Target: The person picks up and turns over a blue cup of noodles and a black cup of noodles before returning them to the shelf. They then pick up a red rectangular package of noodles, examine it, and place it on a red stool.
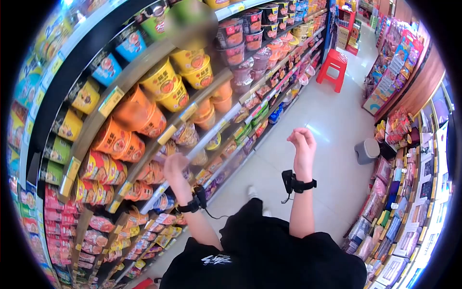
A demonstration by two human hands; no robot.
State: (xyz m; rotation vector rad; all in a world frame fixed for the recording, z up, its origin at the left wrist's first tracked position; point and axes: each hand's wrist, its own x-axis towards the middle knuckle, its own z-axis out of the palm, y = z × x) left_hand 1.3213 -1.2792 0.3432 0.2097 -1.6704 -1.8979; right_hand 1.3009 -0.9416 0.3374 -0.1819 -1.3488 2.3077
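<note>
My left hand is at the front of the noodle shelf, close to stacked bowls and the clear shelf edge. Its fingers are smeared, and whether it touches anything cannot be made out. Out over the floor, away from the shelf, my right hand is raised with its fingers bent and drawn together, nothing visible in them. Each wrist wears a black strap with a small device. Orange noodle tubs and yellow tubs stand stacked on the shelves up and left of my left hand.
A red stool stands on the aisle floor. To the right are a grey bin, a snack display rack and shelves of packaged goods. Purple-black cups fill the upper shelf.
</note>
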